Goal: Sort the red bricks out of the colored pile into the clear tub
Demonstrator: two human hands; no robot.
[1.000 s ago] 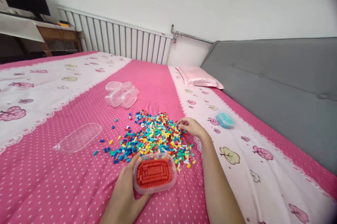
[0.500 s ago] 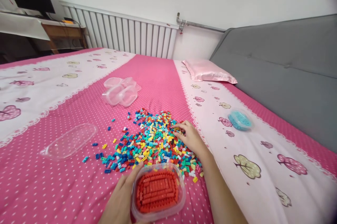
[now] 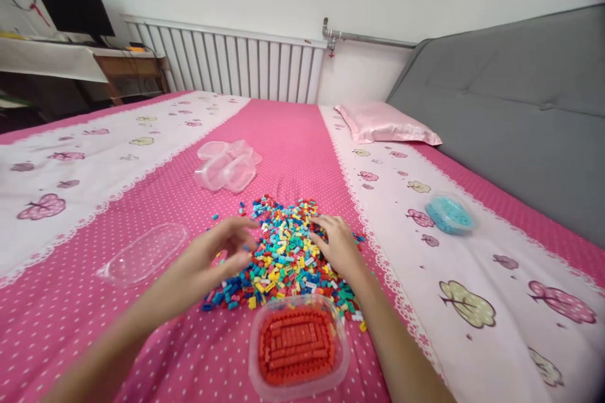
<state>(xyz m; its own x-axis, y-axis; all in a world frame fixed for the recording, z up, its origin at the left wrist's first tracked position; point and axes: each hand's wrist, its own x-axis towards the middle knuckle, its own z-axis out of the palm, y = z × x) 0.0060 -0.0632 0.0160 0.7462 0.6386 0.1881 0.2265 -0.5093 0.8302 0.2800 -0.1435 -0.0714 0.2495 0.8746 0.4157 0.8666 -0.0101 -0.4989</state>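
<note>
A heap of small toy bricks (image 3: 288, 251) in many colours is spread over the pink bedsheet. My left hand (image 3: 224, 251) hovers at the heap's left side, thumb and fingers apart, with nothing visible between them. At the right side, my right hand (image 3: 338, 242) rests over the bricks with its fingers curved down; its fingertips are partly hidden, and I cannot see whether a brick is in them. Close to me stands a clear plastic container (image 3: 299, 384), lined with red bricks (image 3: 297, 343) laid in neat rows.
A clear lid (image 3: 146, 255) lies on the left. Behind the heap are several clear empty containers (image 3: 229, 166). On the right sits a container of light blue bricks (image 3: 449, 214). Farther back are a pink pillow (image 3: 385, 122), a grey headboard (image 3: 510, 69) and a radiator (image 3: 236, 62).
My left hand has let go of the red-brick container and moved forward to the heap's left side. My right hand stays over the bricks. The view has shifted slightly left.
</note>
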